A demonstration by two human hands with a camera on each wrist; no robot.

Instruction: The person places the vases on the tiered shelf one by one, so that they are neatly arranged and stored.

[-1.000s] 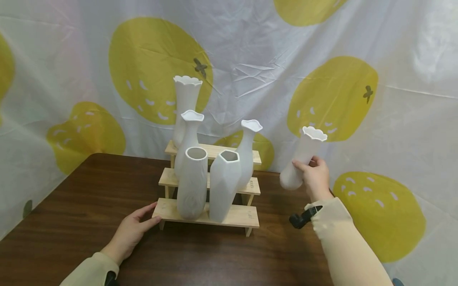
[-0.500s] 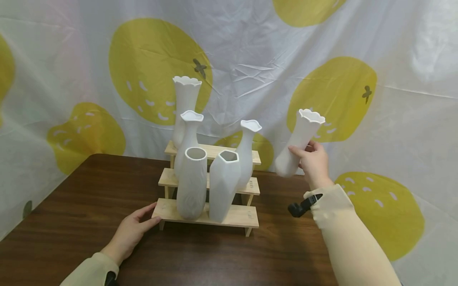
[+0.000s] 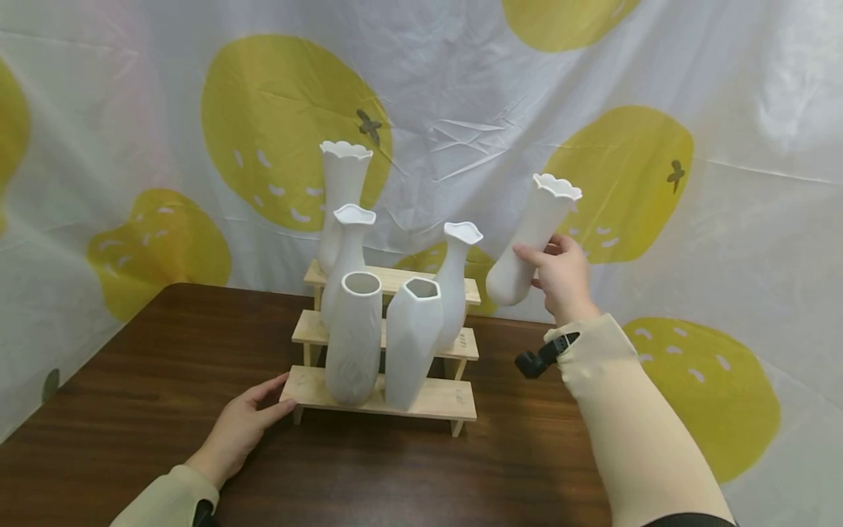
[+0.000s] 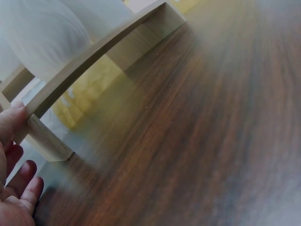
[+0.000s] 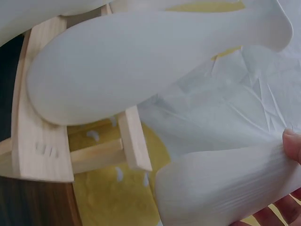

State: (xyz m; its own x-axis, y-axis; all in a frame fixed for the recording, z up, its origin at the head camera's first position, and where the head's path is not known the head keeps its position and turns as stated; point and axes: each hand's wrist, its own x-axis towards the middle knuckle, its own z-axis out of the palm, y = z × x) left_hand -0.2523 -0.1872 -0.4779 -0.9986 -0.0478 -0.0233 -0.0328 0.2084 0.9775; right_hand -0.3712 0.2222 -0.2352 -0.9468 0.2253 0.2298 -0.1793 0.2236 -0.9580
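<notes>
My right hand (image 3: 563, 278) grips a white vase (image 3: 535, 238) with a scalloped rim, fingers and thumb around its body. The vase is raised and tilted, right of a three-step wooden stand (image 3: 428, 397). In the right wrist view, the base of the held vase (image 5: 221, 186) is near the top step's end, apart from it. My left hand (image 3: 240, 428) holds the left end of the lowest step, its thumb at the front corner. In the left wrist view, the other fingers (image 4: 23, 181) hang under the board.
The top step holds a tall scalloped vase (image 3: 344, 179) at left. Two wavy-lipped vases, a left one (image 3: 352, 238) and a right one (image 3: 452, 278), occupy the middle step. A round-mouthed vase (image 3: 353, 351) and a faceted vase (image 3: 411, 351) stand below. A lemon-print cloth (image 3: 461, 95) hangs behind the table (image 3: 165, 351).
My right hand has lifted the scalloped vase and carried it left, toward the top step. The left hand and the stand have stayed put.
</notes>
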